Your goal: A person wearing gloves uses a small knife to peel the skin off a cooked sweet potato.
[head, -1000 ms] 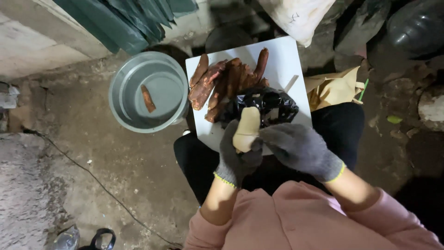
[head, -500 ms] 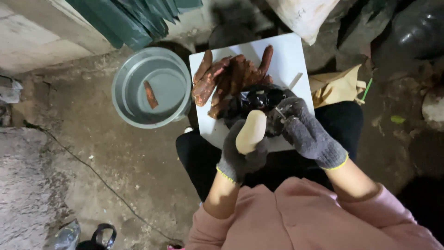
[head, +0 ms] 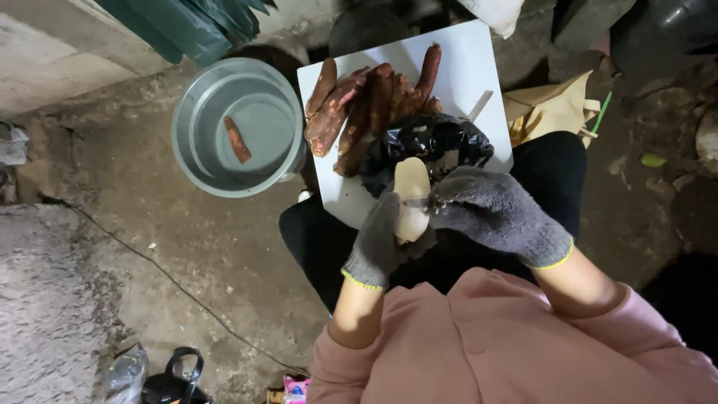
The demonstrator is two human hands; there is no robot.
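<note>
My left hand (head: pixel 378 243), in a dark grey knit glove, grips a pale, peeled root (head: pixel 411 191) and holds it upright over my lap. My right hand (head: pixel 493 213), gloved the same way, lies across the root's middle, closed on a small blade or peeler that is mostly hidden. Just beyond the root sits a crumpled black plastic bag (head: pixel 441 142) on a white board (head: pixel 456 67). A pile of several reddish-brown unpeeled roots (head: pixel 366 112) lies on the board's far left part.
A grey metal basin (head: pixel 235 127) stands on the concrete ground left of the board, with one reddish piece (head: pixel 238 141) inside. A tan paper bag (head: pixel 546 112) lies right of the board. A thin cable (head: pixel 172 280) crosses the ground. Dark bags (head: pixel 168 378) sit at bottom left.
My right hand drew away toward the black bag, then came back down across the root. The left hand kept holding the root.
</note>
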